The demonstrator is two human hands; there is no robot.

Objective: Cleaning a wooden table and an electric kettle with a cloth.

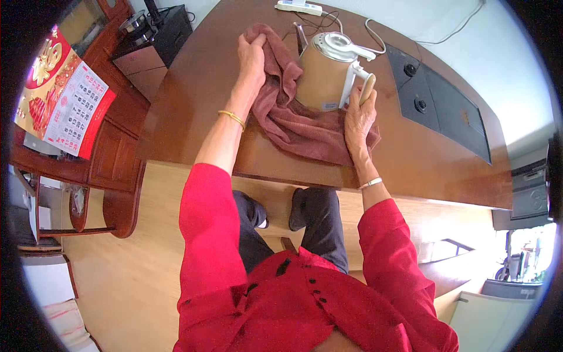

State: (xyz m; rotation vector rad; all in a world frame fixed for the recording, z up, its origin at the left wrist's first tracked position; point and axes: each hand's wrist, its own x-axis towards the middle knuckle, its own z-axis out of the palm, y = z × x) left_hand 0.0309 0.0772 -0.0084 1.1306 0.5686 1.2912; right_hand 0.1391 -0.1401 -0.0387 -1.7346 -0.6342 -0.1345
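On the brown desk (193, 111) stands an upright tan jug (322, 76) with a silver-and-white lid and a white side handle with a tan grip. My right hand (360, 120) is closed around the lower part of that handle. To the jug's left, my left hand (252, 58) clutches one end of a reddish-brown towel (293, 129). The cloth hangs from this hand against the jug's left side. It then spreads across the desk in front of the jug, with its other end under my right wrist.
A white power strip (299, 7) and cords lie behind the jug. Dark panels with round black knobs (420, 105) are set in the desk to the right. At left are a wooden cabinet (114, 152), a calendar (76, 105) and a black box (170, 38).
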